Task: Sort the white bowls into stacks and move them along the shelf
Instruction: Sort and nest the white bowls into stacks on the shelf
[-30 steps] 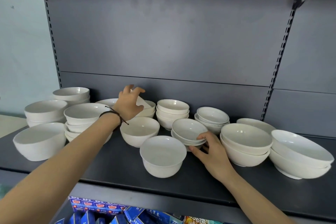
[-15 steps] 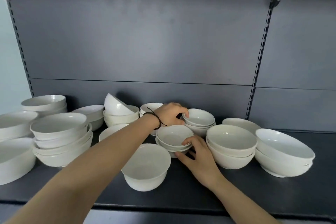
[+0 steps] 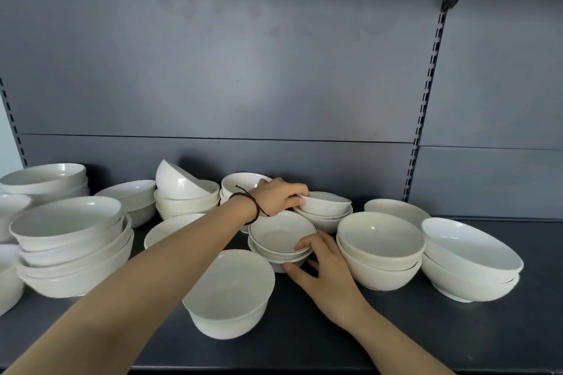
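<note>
On the dark grey metal shelf [image 3: 396, 332], the left hand [image 3: 278, 196] reaches to the far middle, its grip curled over the rim of the top shallow white ceramic bowl [image 3: 327, 205] of a small stack. Just nearer, the right hand [image 3: 329, 277] clasps a second stack of shallow dark-rimmed white bowls [image 3: 280, 236], fingers on its rim, thumb at its base. A deep white bowl [image 3: 230, 292] sits near left of it, and a wide white bowl pair [image 3: 380, 250] just right

I read no text, label, brand or number on the bowls [image 3: 281, 234] around my fingers [image 3: 305, 244], nor on the shelf [image 3: 396, 329].
</note>
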A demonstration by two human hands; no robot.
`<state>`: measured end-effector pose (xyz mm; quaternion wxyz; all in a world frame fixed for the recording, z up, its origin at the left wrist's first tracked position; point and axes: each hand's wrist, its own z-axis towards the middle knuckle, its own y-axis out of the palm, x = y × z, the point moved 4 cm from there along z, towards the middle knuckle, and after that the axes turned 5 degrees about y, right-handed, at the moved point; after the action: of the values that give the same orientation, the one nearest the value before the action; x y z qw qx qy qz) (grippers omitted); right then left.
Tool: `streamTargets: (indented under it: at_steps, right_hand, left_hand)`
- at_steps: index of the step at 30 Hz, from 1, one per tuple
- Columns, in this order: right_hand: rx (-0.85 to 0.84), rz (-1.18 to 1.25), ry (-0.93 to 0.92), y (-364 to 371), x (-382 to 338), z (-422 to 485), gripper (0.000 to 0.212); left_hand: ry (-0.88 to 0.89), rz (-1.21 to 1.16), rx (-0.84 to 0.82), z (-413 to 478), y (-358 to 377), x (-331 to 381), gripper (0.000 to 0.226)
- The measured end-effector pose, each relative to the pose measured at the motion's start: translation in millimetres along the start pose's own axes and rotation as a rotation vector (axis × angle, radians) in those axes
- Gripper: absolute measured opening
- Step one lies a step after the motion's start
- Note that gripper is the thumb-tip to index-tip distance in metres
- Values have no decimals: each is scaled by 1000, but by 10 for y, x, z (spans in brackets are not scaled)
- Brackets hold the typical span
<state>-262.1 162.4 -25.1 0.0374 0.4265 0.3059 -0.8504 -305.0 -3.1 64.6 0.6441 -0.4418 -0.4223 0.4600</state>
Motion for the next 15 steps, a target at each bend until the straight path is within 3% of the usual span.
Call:
streamTargets:
  at_steps: [5,7,15]
  right_hand:
    - [0,-1,7,-1,3,-2,36]
    - [-1,-1,7,-3,-1,-3,36]
    - [-6,28,3,-22,-56,-26,34]
  left_hand:
    - [-1,-14,13,-10,-2,9,13]
    - [-22,-52,46,-25,-9,9,24]
    - [-70,-205,322,-48,-82,21,24]
